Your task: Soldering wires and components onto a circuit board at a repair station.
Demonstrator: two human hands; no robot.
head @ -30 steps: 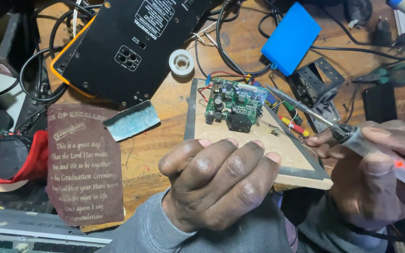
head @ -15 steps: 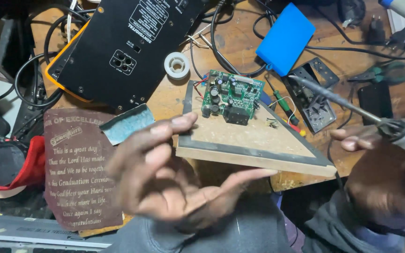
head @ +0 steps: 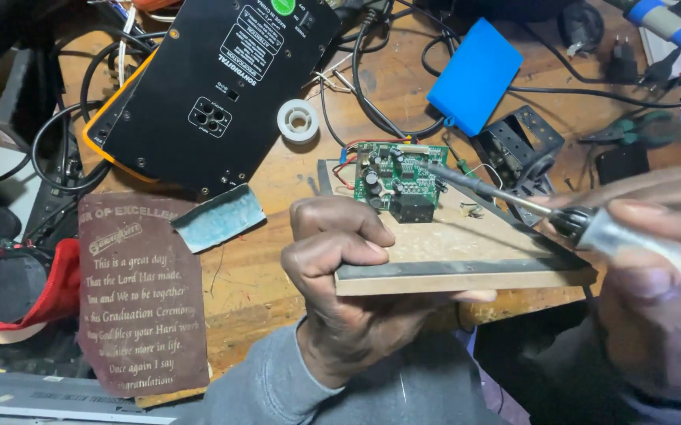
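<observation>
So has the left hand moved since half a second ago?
Yes. The left hand, open and clear of the wooden board then, has closed on the board's near-left edge, moving up and right relative to the brown plaque.

Both arms wear the same soft grey sweatshirt, its cloth thick and a little rumpled. The left hand point(head: 356, 291) is bare, no ring or watch showing, with the grey sleeve point(head: 266, 386) ending at the wrist. The right hand point(head: 655, 299) is bare too, blurred at the frame's edge.

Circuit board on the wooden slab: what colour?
Green circuit board, seen in the head view.
</observation>
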